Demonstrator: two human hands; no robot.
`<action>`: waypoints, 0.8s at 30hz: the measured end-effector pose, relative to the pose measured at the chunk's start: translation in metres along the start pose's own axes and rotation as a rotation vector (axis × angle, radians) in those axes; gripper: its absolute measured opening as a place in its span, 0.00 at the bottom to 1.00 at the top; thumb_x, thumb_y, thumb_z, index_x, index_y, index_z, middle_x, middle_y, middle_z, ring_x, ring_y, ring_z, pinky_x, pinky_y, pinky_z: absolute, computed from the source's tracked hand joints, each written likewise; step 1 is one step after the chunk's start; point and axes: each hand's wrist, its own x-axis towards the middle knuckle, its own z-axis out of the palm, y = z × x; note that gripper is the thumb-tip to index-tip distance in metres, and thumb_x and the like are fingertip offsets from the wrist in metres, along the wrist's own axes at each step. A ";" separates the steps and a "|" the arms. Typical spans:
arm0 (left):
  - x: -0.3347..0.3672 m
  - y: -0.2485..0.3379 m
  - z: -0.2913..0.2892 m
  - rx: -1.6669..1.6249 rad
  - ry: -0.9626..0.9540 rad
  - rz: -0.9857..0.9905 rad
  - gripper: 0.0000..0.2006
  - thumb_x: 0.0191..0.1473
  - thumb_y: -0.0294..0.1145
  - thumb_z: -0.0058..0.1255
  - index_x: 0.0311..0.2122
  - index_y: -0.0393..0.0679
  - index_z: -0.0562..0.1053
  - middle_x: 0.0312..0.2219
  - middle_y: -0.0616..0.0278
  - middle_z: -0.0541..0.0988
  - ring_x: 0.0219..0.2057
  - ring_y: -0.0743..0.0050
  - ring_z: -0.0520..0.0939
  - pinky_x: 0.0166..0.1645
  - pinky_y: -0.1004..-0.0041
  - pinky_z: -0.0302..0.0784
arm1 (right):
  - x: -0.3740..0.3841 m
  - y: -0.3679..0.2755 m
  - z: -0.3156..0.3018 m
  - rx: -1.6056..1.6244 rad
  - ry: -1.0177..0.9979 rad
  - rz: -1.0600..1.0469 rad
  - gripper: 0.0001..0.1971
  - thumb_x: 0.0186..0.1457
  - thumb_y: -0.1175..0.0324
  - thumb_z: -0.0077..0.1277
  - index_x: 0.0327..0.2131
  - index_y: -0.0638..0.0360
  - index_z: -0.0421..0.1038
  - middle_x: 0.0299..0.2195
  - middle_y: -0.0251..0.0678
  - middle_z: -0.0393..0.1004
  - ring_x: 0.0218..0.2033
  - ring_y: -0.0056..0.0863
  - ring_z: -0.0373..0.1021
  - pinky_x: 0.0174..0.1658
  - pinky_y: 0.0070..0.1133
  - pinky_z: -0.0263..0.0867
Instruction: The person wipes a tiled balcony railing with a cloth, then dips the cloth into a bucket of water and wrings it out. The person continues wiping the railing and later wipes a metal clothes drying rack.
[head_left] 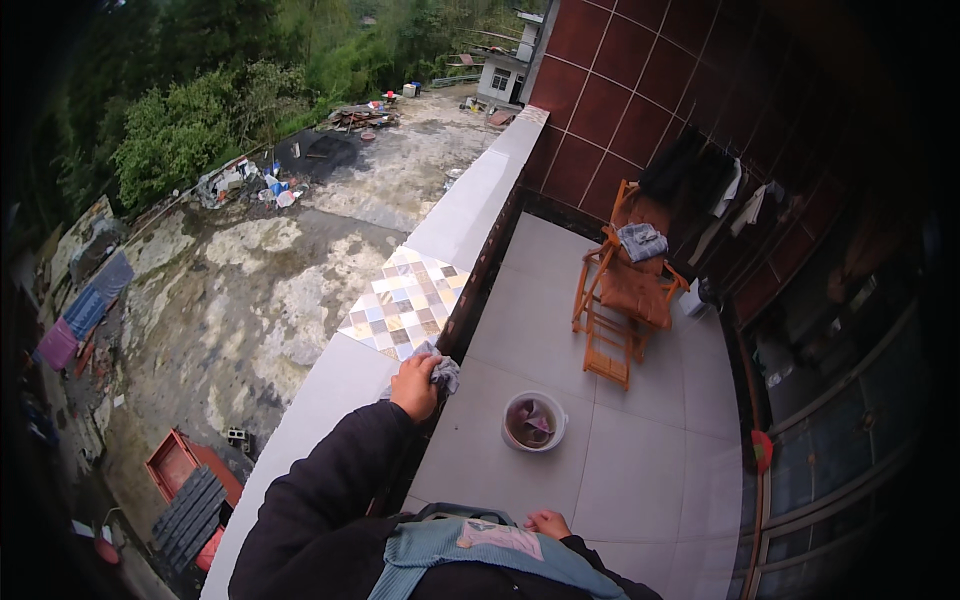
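Pale-tiled balcony floor [640, 470] underfoot, bounded on the left by a low parapet wall with a flat white top [330, 400].

Closest in, at the bottom edge: right hand [548, 523] resting against the front of a light blue apron [480, 550], fingers curled loosely, clamped on nothing visible; whether fully closed, impossible to tell.

Slightly further out: left hand [415, 385] at the end of a dark sleeve, closed around a crumpled grey cloth [443, 370], pressing it onto the parapet top just beside a patch of multicoloured patterned tiles [405, 300].

Right of that hand, on the floor: round white basin [534, 421] holding murky water and something submerged, well apart from both hands.

Beyond the basin: orange wooden chair [625, 290] with a folded grey cloth [641, 240] on its seat, standing near a wall of dark red tiles [610, 100]. Dark garments [690, 175] hanging against that wall. Glass doors [850, 420] along the right side.

Over the parapet, far below: stained concrete yard [260, 290], red cart-like object [185, 465], scattered rubbish [245, 185], green trees [200, 110], and a small white building [500, 75] at the far end.
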 end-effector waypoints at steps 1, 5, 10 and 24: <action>0.004 -0.005 -0.002 -0.136 0.020 0.057 0.24 0.49 0.23 0.55 0.54 0.44 0.72 0.53 0.49 0.73 0.57 0.45 0.70 0.59 0.56 0.66 | -0.002 0.001 -0.002 0.003 0.018 0.021 0.12 0.65 0.62 0.48 0.41 0.62 0.73 0.33 0.35 0.80 0.29 0.23 0.77 0.30 0.21 0.70; 0.018 0.008 -0.027 -0.084 0.069 0.068 0.20 0.52 0.25 0.55 0.52 0.42 0.72 0.50 0.47 0.75 0.53 0.43 0.72 0.58 0.58 0.69 | -0.008 0.004 -0.008 -0.009 0.051 0.027 0.11 0.64 0.64 0.48 0.41 0.62 0.73 0.33 0.36 0.80 0.29 0.24 0.77 0.30 0.21 0.70; 0.012 -0.013 -0.027 0.167 0.101 -0.074 0.24 0.50 0.27 0.55 0.55 0.48 0.71 0.55 0.53 0.72 0.57 0.47 0.70 0.57 0.54 0.69 | -0.005 -0.003 -0.004 -0.026 0.068 0.042 0.11 0.65 0.65 0.47 0.41 0.62 0.74 0.33 0.36 0.81 0.29 0.24 0.77 0.30 0.21 0.70; -0.049 0.067 0.042 -0.571 -0.690 0.047 0.19 0.63 0.36 0.47 0.57 0.41 0.70 0.47 0.44 0.77 0.49 0.50 0.78 0.55 0.62 0.71 | -0.032 -0.107 0.022 0.356 -0.093 -0.157 0.21 0.70 0.56 0.37 0.56 0.63 0.63 0.45 0.46 0.77 0.39 0.33 0.77 0.38 0.24 0.73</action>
